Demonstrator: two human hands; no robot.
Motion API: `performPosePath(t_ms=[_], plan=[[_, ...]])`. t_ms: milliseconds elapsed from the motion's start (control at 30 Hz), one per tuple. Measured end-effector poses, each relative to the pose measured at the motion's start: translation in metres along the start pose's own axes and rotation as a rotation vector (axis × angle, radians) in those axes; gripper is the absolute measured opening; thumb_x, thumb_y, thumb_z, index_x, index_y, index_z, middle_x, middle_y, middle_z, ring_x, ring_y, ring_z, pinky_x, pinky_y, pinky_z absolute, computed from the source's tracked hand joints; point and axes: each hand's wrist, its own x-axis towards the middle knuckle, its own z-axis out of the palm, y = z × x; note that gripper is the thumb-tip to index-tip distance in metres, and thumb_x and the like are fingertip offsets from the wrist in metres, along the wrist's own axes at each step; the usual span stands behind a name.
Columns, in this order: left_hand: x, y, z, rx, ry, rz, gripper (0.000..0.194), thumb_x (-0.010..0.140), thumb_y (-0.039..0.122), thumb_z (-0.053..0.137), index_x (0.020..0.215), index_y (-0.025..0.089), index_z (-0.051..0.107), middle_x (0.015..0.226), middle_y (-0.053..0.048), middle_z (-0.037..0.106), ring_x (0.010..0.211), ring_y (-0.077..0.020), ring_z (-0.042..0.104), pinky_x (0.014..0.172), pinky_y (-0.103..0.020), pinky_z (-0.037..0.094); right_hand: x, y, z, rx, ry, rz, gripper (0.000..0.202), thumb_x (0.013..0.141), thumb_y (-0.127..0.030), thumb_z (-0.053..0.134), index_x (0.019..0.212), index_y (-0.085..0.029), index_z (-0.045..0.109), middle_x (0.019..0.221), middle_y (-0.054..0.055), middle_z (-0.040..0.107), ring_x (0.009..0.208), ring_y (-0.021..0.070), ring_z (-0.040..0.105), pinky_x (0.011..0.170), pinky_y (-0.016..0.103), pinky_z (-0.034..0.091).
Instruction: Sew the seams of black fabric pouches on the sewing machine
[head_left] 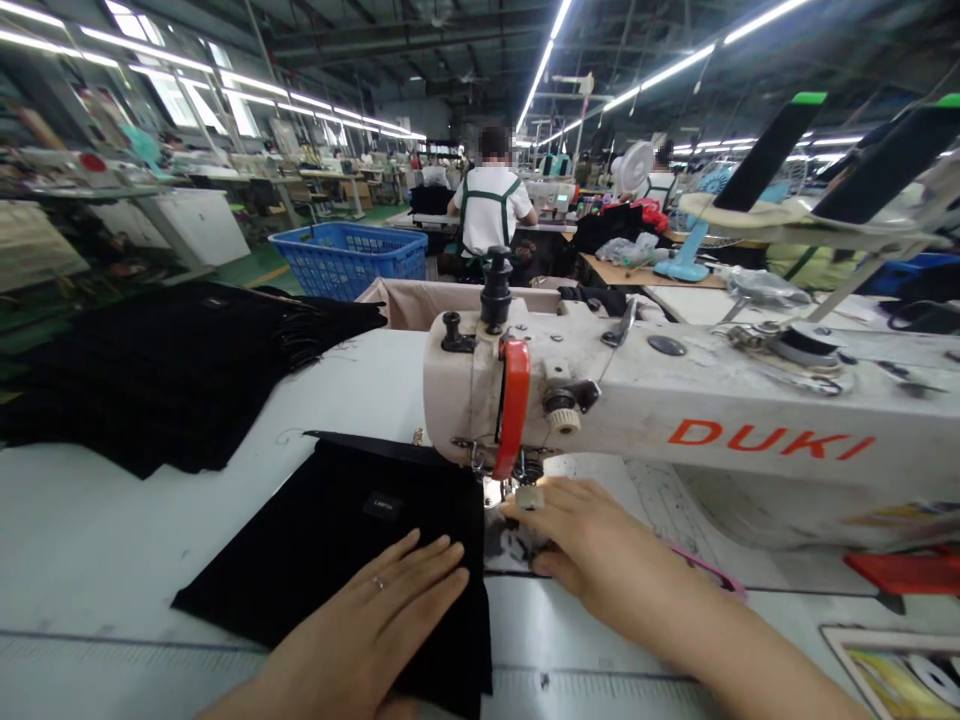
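A black fabric piece (300, 560) with a small dark label (382, 507) lies on the sewing machine's bed, its right edge beside the presser foot area. My left hand (375, 610) rests flat on this fabric with fingers stretched out; a ring shows on one finger. My right hand (577, 530) is at the needle area of the white sewing machine (630, 385), just right of the fabric. Its thumb and forefinger are apart, with the metal plate (510, 540) showing between them. A small pale block (529, 497) sits at its fingertips. The needle tip is hard to make out.
A pile of black fabric pieces (165, 360) lies on the left of the table. Behind it stands a blue basket (352, 260). A ruler strip (600, 688) runs along the front edge. A red object (900, 570) lies at right. Another person (491, 205) sits ahead.
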Motion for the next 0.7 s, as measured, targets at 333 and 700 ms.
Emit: performPosePath(t_ms=[333,700], plan=[[-0.012,-0.01,0.016,-0.216,0.189,-0.426,0.036,0.103,0.026,0.041,0.135,0.032,0.057,0.132,0.004,0.068,0.122,-0.0178,0.064,0.107,-0.033,0.05,0.02,0.004,0.036,-0.216,0.168,0.114,0.009,0.096,-0.021,0.061,0.101,-0.014,0.062,0.098,0.01,0.064,0.087,0.0251,0.062,0.074,0.037,0.051],[-0.013,-0.001,0.022,-0.296,0.438,-0.412,0.055,0.102,0.018,0.044,0.153,0.029,0.028,0.138,-0.008,0.062,0.123,-0.0231,0.063,0.103,-0.04,0.054,-0.04,-0.063,0.041,0.083,0.136,-0.005,0.033,0.072,-0.03,0.086,0.089,-0.021,0.06,0.093,0.002,0.063,0.084,0.0231,0.058,0.072,0.036,0.049]])
